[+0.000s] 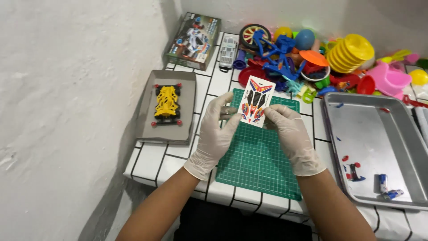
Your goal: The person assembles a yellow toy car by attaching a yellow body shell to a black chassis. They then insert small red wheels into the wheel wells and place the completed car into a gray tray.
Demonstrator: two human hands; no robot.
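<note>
Head view, looking down: both forearms reach in from the near edge, gloved, meeting over the far end of the green mat (pixel 261 156). Left hand (pixel 216 131) pinches the sticker sheet (pixel 254 105) along its left edge, fingers closed on it; right hand (pixel 290 134) grips the lower right corner, fingertips narrow on the paper. Sheet is held up above the mat, long axis running near to far, tilted slightly right, its printed red, blue and orange face toward the camera. Far left, a rectangular kit box (pixel 193 40) lies flat; nearer, a grey tray (pixel 189 107) carries a yellow chassis (pixel 166 105). Right, a metal tray (pixel 379 138).
</note>
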